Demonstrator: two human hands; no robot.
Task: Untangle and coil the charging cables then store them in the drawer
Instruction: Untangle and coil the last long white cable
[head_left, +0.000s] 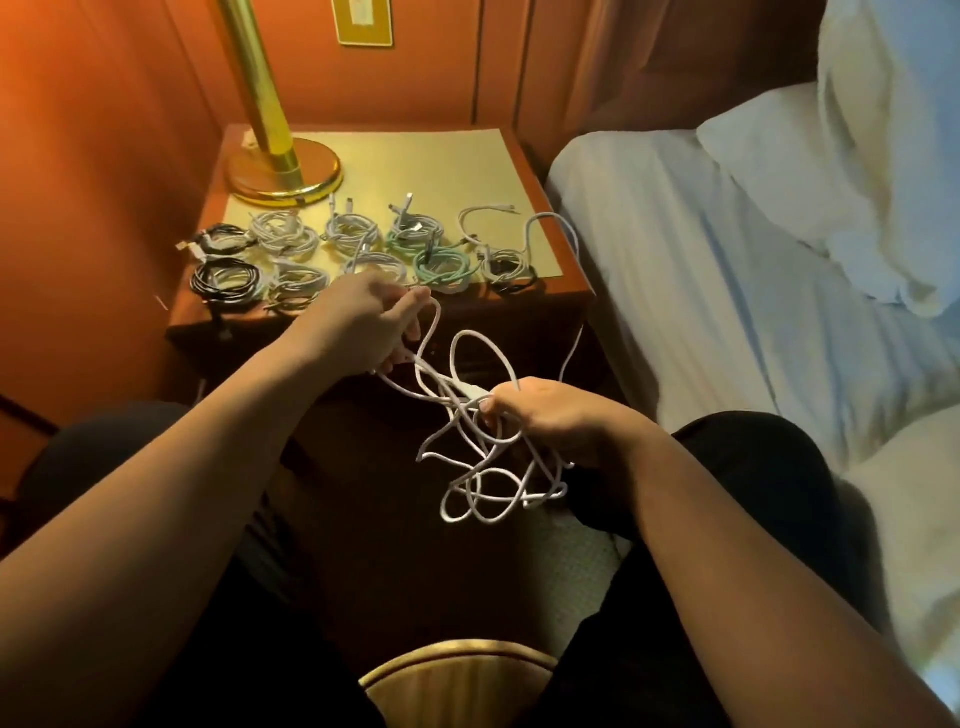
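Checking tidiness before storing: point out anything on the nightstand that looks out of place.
One white cable at the nightstand's right edge lies loose and uncoiled beside the neat coils, and a strand hangs over the side. Both hands, left hand and right hand, hold a tangled white cable.

Two bare forearms in view, no sleeves showing up to the frame edge. Left hand (358, 325) and right hand (548, 415) both bare: no gloves, rings, watch or wristband visible. Fingernails short, plain as far as can be told. Dark trousers cover both legs, left knee (119, 447) and right knee (753, 457) rounded, fabric black or near-black, no pattern visible. Torso out of frame.
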